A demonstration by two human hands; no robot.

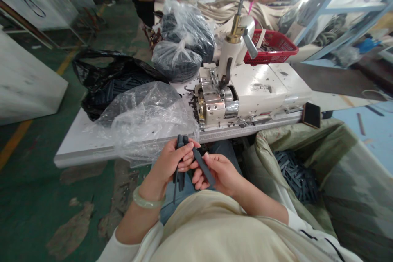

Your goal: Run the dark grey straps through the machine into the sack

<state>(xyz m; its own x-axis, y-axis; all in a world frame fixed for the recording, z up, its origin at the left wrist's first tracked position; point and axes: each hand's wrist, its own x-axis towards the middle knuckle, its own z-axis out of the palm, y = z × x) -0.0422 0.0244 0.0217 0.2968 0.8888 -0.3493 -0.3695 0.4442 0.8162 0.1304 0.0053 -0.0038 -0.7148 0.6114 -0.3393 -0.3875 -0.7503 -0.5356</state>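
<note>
My left hand (175,157) is closed around a small bundle of dark grey strips (181,180), which hang down below the fingers. One dark strip (204,167) slants from the top of the bundle down to the right. My right hand (216,172) pinches this strip between thumb and fingers. Both hands are over my lap, just in front of the table edge. Beyond them a white skiving-type machine (230,94) stands on the table, with dark scraps around its metal head. A clear plastic bag (150,118) lies by my left hand.
A black bag (119,73) of dark strips and tied clear bags (184,41) stand on the table. A red basket (273,49) sits behind the machine. A phone (311,114) rests at the right edge. A lined bin (267,147) holds dark strips (297,176). Two people work opposite.
</note>
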